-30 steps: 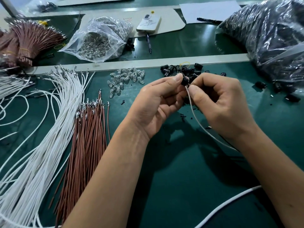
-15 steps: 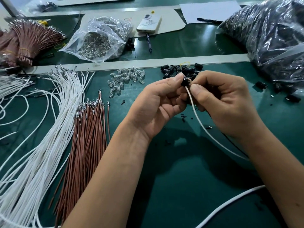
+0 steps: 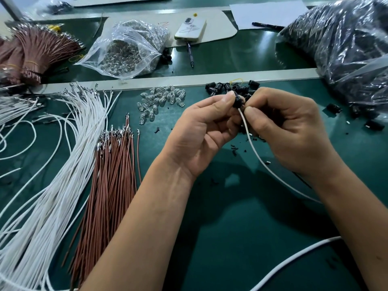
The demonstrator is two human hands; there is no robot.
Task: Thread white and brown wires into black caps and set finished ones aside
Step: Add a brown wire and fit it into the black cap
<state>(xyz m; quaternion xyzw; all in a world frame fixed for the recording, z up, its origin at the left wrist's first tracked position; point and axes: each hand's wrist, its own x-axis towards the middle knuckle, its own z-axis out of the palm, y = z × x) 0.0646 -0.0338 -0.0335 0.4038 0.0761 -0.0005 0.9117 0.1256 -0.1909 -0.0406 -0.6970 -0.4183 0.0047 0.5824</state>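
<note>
My left hand [image 3: 201, 131] pinches a small black cap [image 3: 237, 101] between thumb and forefinger, just above the green mat. My right hand [image 3: 294, 131] pinches a white wire [image 3: 252, 143] right below the cap; the wire's tip goes into the cap and its length trails down to the right under my right wrist. A fan of loose white wires [image 3: 63, 164] lies at the left. Beside it lies a bundle of brown wires [image 3: 113, 177]. A heap of spare black caps [image 3: 220, 87] sits just behind my hands.
Clear glass bulbs [image 3: 161, 101] are scattered left of the caps. A clear bag of bulbs [image 3: 126, 49], a phone [image 3: 191, 29] and a pen lie farther back. A big bag of black parts [image 3: 346, 45] fills the far right. Tied brown wire bundles [image 3: 35, 53] sit far left. A thick white cable [image 3: 294, 261] crosses the near right.
Both hands have shifted slightly away from me and to the right with the cap and white wire. The grips are unchanged.
</note>
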